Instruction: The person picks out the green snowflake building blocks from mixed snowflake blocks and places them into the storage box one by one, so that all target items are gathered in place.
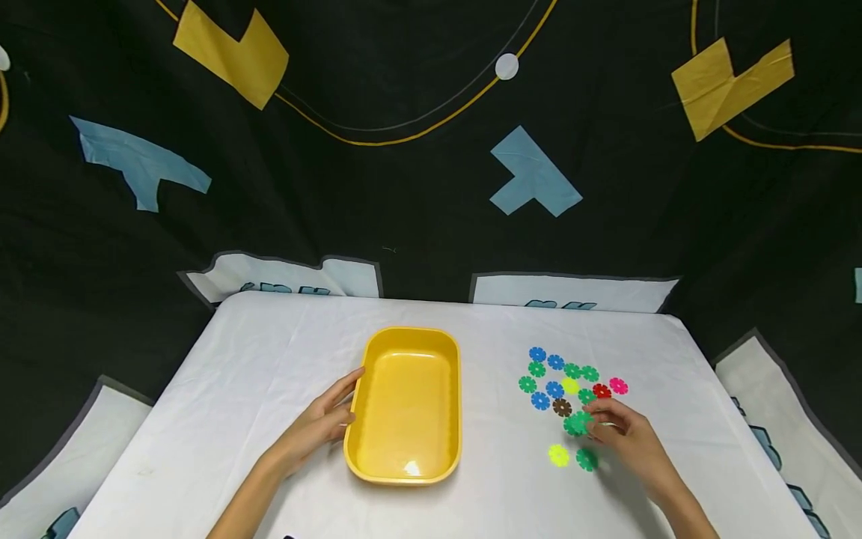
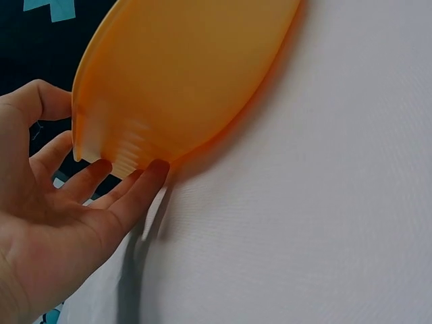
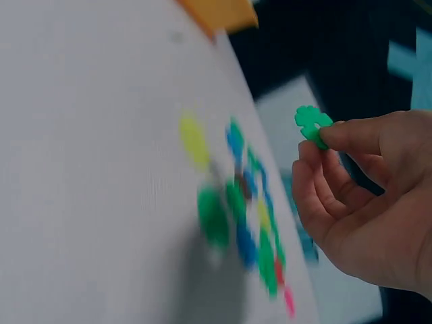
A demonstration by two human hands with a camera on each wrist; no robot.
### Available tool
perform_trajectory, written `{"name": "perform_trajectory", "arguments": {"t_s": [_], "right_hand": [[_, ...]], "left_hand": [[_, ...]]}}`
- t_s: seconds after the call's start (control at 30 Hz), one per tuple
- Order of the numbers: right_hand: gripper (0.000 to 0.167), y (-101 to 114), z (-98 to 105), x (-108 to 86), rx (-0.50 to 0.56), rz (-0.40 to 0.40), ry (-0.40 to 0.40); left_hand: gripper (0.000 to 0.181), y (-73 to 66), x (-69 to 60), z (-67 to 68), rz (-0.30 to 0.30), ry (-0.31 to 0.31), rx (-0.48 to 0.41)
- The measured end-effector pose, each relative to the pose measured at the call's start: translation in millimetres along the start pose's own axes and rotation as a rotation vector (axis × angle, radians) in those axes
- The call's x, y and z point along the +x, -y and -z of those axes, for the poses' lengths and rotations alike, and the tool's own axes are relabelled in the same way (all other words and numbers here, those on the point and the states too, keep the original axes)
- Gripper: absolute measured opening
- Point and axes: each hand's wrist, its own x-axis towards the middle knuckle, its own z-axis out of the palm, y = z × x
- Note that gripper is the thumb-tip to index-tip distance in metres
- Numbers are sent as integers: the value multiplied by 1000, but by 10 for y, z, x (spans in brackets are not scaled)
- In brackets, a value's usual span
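A yellow plastic tray (image 1: 404, 479) stands on the white table, with its left long side against my left hand (image 1: 322, 421). In the left wrist view, that hand (image 2: 74, 209) grips the tray's side (image 2: 175, 88), its fingertips spread along the outer wall near the rim. To the right, my right hand (image 1: 629, 442) pinches a green notched disc (image 3: 310, 121) between thumb and fingertips, held above the table. Beneath and around that hand lie flat notched discs, among them a yellow disc (image 1: 558, 455), a dark green disc (image 1: 587, 459) and a brown disc (image 1: 562, 407).
Several blue, green, yellow, red and pink discs lie loosely grouped beyond the right hand, such as a blue disc (image 1: 537, 354) and a pink disc (image 1: 618, 385). A black cloth (image 1: 404, 217) with taped shapes hangs behind the white table (image 1: 222, 389).
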Motion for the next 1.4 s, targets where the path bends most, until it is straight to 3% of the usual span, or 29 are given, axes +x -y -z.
{"name": "perform_trajectory", "arguments": {"t_s": [0.27,0.6,0.8,1.13,1.4], "right_hand": [[28,435,-612,-23,72,166,184],[23,826,-1480,6,96,296,371],[25,941,-1905,47,42,309,436],[23,971,-2299,147,-104,279,513],[20,916,-2461,239,-303,325,502]], "left_hand": [[72,-14,7,6,-8,16,-4],[73,-4,-6,-19,-2,-10,-3],[72,7,-6,-23,2,-23,4],[73,-7,-9,-34,8,-28,19],[73,-10,-18,-38,7,-26,19]]}}
